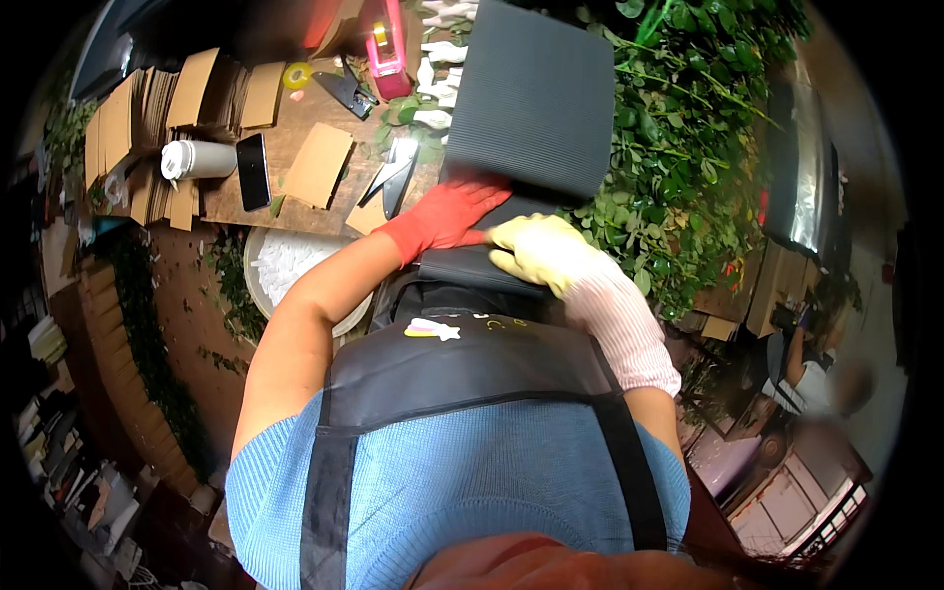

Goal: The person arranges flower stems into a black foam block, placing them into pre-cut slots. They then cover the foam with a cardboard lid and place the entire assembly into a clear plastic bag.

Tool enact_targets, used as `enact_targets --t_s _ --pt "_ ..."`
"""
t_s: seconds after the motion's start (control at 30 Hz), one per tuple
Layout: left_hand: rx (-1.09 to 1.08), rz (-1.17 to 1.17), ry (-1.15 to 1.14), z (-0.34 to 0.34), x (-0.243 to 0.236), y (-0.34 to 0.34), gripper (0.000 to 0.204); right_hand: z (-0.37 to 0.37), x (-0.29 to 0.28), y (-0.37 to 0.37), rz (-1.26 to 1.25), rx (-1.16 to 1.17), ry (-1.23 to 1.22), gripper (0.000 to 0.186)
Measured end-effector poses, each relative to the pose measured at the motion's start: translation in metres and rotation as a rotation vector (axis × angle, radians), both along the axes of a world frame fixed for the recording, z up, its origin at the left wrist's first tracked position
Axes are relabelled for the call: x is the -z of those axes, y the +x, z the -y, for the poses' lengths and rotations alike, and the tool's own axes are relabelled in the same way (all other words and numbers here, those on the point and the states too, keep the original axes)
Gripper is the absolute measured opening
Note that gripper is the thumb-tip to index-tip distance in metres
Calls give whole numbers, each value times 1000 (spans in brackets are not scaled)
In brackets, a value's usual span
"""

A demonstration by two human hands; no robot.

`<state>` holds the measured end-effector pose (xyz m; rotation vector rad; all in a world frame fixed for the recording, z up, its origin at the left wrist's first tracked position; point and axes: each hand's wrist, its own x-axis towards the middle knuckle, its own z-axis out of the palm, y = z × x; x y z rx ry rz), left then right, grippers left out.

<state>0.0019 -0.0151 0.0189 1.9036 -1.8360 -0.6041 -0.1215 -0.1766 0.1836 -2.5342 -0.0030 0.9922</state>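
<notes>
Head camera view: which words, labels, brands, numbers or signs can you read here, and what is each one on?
No whole word can be read.
Apron: small yellow and white marks beside a printed star, cut off at the fold; not readable as words.
Dark ribbed sheet: no print can be made out.
White cup: no lettering can be made out.
Phone: dark screen, no text readable.

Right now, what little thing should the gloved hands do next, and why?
Maybe slide the yellow-gloved right hand up to the near edge of the dark ribbed board: the red-gloved left hand has its fingers by that edge, while the right one sits lower, closer to the black apron.
</notes>
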Motion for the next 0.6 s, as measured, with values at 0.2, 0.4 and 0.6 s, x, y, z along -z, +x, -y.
enact_targets --t_s 0.2,0.4,0.6 --pt "94 -201 162 5 2 6 75 -9 -9 55 729 183 -254 55" --pt "70 15 55 5 10 0 86 -5 6 105 293 -42 -317 43" --pt "-99 -442 -158 6 35 -8 75 -106 46 171 752 -250 217 62"
